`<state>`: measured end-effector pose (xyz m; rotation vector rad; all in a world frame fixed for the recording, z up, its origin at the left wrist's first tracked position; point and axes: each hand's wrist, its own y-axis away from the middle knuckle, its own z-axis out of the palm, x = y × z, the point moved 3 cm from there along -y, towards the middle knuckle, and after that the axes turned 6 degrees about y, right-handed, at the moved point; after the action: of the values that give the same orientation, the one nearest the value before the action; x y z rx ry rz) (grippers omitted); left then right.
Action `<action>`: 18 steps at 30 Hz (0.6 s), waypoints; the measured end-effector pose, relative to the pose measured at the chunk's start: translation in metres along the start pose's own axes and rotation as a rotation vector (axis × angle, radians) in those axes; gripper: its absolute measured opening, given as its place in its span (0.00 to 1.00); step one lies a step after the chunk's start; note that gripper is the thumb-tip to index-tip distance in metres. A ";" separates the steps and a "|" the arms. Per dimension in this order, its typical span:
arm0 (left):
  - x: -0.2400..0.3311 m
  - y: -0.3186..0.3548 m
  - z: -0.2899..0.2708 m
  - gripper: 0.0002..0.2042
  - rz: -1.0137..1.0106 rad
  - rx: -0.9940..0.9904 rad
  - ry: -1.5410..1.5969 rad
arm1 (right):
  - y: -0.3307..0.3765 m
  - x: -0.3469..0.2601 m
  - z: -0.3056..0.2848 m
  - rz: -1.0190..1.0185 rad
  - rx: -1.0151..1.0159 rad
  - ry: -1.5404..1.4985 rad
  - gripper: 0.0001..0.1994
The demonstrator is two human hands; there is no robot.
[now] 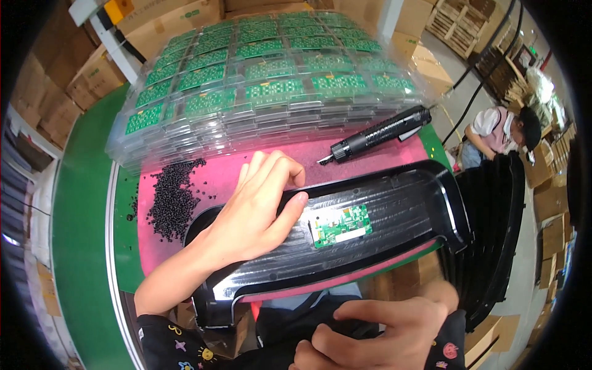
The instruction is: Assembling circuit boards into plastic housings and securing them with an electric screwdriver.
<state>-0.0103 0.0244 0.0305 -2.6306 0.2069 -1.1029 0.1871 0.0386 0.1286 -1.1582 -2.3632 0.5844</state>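
A long black plastic housing with raised rims lies at a slant in front of me. Inside it sits a green circuit board with a white connector strip. My left hand is closed at the housing's far rim, thumb on the inner side and bent fingers reaching over the edge. Low in the picture, in front of my body, my right hand hangs with fingers loosely bent and thumb apart; nothing shows in it. Beyond the housing, a black electric screwdriver rests on the pink mat.
Small black screws lie heaped on the mat's left part. Stacked clear trays of green circuit boards stand at the back. More black plastic parts are piled at the right. A person works farther off, among cardboard boxes.
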 end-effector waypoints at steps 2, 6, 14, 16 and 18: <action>0.007 0.001 -0.004 0.11 -0.006 -0.019 -0.199 | 0.001 -0.004 -0.005 0.120 0.081 0.101 0.06; 0.017 -0.008 -0.013 0.18 -0.076 -0.229 -0.479 | 0.019 -0.011 -0.032 0.218 0.096 0.337 0.07; -0.018 0.018 -0.023 0.11 -0.019 -0.274 -0.662 | 0.147 -0.011 -0.070 0.869 0.218 0.637 0.11; -0.019 0.039 -0.036 0.10 -0.098 -0.197 -0.547 | 0.200 -0.003 -0.090 1.124 0.215 0.875 0.09; -0.003 0.066 -0.060 0.09 -0.212 -0.154 -0.417 | 0.252 -0.008 -0.109 1.462 0.112 1.012 0.16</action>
<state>-0.0564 -0.0492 0.0482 -3.0006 -0.0794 -0.5867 0.4094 0.1926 0.0778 -2.2534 -0.4099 0.3306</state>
